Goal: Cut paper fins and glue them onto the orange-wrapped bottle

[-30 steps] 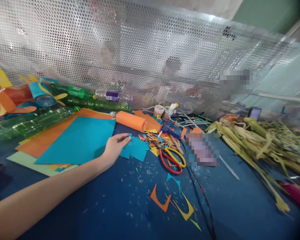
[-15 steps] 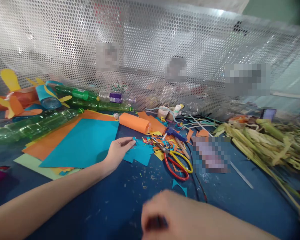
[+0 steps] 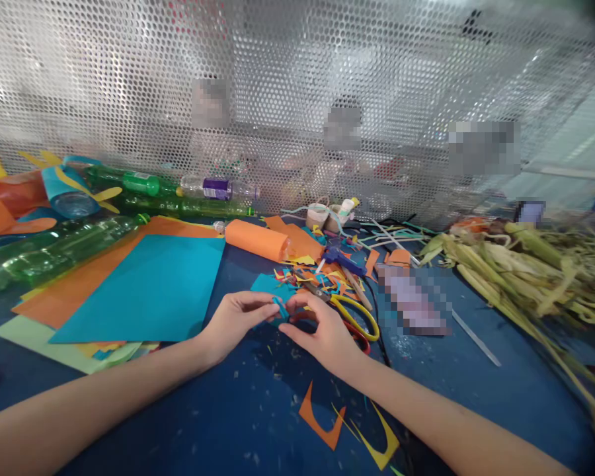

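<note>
Near the middle of the table, my left hand (image 3: 242, 318) pinches a small blue strip of paper (image 3: 279, 308) between thumb and fingertips. My right hand (image 3: 327, 330) faces it from the right, its index finger close to the strip and its thumb apart below. Whether a right fingertip touches the strip I cannot tell. Under and behind the hands lie blue paper pieces (image 3: 264, 283). Scissors with a yellow handle and a red handle (image 3: 357, 316) rest just behind my right hand, which partly covers them. A large blue sheet (image 3: 143, 291) lies left of my left hand.
An orange paper-wrapped bottle (image 3: 256, 239), a blue glue gun (image 3: 344, 260) and paper scraps lie beyond the hands. Green bottles (image 3: 74, 248) stand in the way at left, dry corn husks (image 3: 506, 271) at right. Cut orange paper (image 3: 322, 423) lies nearer. A perforated metal panel (image 3: 277, 79) closes the back.
My right hand has moved up and forward from the front edge to meet my left hand, and its curled fingers have spread. Orange and yellow cut-outs now show at the front.
</note>
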`<state>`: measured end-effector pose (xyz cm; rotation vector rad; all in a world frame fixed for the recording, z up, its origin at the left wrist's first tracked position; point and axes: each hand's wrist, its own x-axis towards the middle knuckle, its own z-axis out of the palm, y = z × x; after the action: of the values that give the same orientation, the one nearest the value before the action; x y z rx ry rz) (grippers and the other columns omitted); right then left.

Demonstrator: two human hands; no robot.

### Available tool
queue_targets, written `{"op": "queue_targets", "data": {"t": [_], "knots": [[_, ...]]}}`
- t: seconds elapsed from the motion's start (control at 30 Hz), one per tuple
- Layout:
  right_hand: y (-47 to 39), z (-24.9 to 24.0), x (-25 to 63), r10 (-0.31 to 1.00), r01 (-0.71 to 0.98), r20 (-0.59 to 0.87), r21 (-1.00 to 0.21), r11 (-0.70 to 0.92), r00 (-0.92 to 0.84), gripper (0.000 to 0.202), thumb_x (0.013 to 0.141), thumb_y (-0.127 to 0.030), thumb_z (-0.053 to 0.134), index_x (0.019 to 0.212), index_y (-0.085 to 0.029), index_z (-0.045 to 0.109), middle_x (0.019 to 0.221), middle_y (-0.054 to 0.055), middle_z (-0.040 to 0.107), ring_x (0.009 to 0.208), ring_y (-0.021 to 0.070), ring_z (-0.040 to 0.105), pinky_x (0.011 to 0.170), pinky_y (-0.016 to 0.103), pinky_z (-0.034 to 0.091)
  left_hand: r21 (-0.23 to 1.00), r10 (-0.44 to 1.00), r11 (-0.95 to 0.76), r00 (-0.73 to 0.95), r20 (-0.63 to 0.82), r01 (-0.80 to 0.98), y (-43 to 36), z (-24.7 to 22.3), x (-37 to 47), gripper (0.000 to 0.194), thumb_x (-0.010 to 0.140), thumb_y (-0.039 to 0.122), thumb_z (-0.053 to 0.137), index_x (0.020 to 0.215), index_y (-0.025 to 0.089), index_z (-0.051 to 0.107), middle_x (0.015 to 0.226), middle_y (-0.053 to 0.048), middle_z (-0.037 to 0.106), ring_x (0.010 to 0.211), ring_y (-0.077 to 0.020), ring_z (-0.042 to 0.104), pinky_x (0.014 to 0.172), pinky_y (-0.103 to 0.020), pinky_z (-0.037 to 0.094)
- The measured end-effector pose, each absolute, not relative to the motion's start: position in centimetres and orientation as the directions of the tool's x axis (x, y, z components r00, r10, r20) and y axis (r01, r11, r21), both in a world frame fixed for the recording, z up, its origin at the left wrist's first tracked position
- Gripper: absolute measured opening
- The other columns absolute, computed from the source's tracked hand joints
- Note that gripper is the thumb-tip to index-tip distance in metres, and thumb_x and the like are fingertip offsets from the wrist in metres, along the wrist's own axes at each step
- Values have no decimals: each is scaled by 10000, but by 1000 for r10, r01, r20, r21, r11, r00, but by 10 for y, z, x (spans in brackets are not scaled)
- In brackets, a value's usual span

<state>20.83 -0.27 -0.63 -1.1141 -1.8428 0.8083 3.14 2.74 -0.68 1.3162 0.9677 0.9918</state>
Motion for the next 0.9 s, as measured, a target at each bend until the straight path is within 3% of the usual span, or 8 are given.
{"op": "queue_targets", "data": {"t": [0.3,0.9], "knots": [[-3,-8,208,907,461,339,-782,420,-251,145,778,-299,590,783,-213,474,752,-6,532,695,136,553,684,285,497,1000,926,-30,376,26,5,21,-7,32,134,678,270,674,784,195,708,815,-37,702,746,-163,634,707,-246,497],[-2,-11,210,875,505,413,-715,484,-253,37,801,-203,543,814,-204,508,761,3,561,717,143,552,680,275,456,1000,925,-15,379,16,-4,24,-7,31,161,671,259,697,789,149,685,786,-28,683,689,-125,613,702,-239,503]]}}
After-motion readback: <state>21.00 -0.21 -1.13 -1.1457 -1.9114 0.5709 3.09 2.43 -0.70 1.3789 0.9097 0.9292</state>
